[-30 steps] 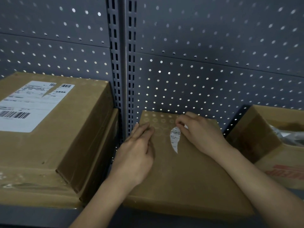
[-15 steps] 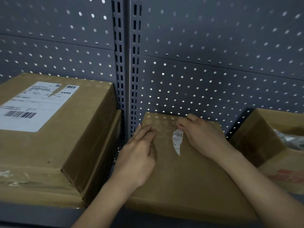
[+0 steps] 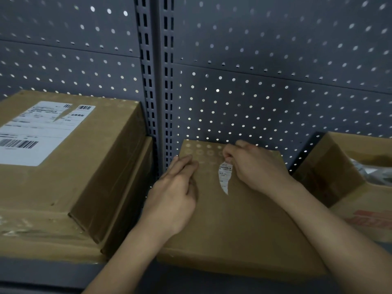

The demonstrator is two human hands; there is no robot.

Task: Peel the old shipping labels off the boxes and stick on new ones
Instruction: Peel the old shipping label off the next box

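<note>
Both hands are on the flat cardboard box [image 3: 244,230] in the middle of the grey shelf [image 3: 42,272]. The right hand [image 3: 256,166] has its fingers curled in, pinching the top end of a torn white label strip [image 3: 224,177] near the far edge of the box top. The strip tapers to a point toward us (how much of it is stuck down I cannot tell). The left hand [image 3: 174,196] lies flat on the box beside its left edge, fingers straight and together, pressing down. Over on the left a bigger box [image 3: 101,166] sits on another carton, its white shipping label [image 3: 40,132] on top, barcodes showing. On the right is an open carton [image 3: 350,187]. The pegboard panel [image 3: 275,92] stands behind it all.
</note>
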